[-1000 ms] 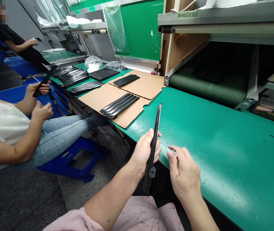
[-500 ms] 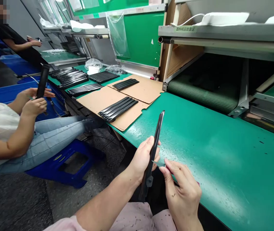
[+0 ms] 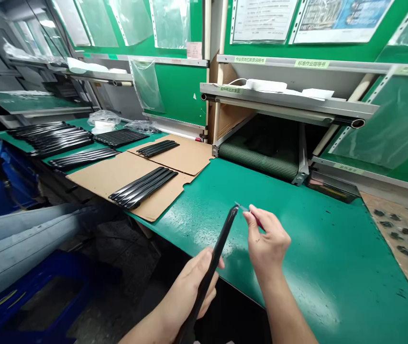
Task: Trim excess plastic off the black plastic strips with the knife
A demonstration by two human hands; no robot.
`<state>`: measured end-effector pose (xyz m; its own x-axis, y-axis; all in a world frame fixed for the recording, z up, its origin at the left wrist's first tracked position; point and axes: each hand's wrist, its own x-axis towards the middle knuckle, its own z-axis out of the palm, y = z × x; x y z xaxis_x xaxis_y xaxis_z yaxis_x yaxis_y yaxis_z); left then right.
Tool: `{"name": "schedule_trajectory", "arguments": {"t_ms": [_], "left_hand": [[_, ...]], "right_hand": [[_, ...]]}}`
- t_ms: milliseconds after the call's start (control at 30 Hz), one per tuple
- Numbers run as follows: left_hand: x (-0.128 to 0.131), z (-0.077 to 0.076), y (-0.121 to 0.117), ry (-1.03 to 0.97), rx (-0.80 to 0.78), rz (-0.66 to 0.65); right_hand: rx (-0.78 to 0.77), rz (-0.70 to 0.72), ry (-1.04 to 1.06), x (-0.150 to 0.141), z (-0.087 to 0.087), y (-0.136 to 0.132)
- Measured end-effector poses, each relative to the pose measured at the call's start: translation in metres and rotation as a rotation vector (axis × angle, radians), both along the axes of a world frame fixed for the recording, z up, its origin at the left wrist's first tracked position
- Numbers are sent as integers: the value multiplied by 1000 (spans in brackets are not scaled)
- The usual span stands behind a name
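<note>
My left hand [image 3: 189, 279] is wrapped round a long, glossy black plastic strip [image 3: 221, 241], which slants up and away from me over the table edge. Between the thumb and fingers of my right hand [image 3: 269, 236] is a small knife with a thin grey blade [image 3: 242, 207]; most of its handle is hidden in the palm. The blade lies at the far tip of the strip, and whether it touches cannot be made out. Similar black strips [image 3: 144, 186] lie side by side on a cardboard sheet [image 3: 96, 173] to the left.
A green tabletop [image 3: 318, 248] extends to the right. At its back sits a ribbed conveyor belt [image 3: 261, 157] under a shelf [image 3: 290, 102]. More black strips [image 3: 53, 136] lie further left. A seated co-worker's legs [image 3: 27, 234] and a blue stool [image 3: 46, 296] are at the left.
My view has swung to the right. The knife has gone from the strip's middle up to its far tip, and my left hand now grips the strip lower down.
</note>
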<state>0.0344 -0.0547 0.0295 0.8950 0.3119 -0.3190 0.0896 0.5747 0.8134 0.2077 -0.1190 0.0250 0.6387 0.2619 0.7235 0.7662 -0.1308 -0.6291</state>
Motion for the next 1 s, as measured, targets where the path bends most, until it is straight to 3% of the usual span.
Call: {"name": "schedule_trajectory", "arguments": {"t_ms": [67,133,300,367,533,733,833,1000], "left_hand": [[-7,-2,1,-2,40,-79],[-13,-4,5,7,141,-172],[-22,0,15,125,647,-272],[-24,0,18,178,825,-263],[-27,-3,32,156,1242,-176],[-25,0,64,-90,1706,-265],[-20,4,72,-179,1752,-289],[-17,7,71,-206,1613,-247]], "right_hand": [[-9,-35,90,11,0,-3],[-66,26,171,14,0,-10],[-179,546,504,-12,0,-30],[-167,662,584,-27,0,-36],[-353,767,324,-51,4,-43],[-661,875,133,-46,15,-40],[-722,962,53,-46,20,-36],[-673,995,77,-50,17,-35]]}}
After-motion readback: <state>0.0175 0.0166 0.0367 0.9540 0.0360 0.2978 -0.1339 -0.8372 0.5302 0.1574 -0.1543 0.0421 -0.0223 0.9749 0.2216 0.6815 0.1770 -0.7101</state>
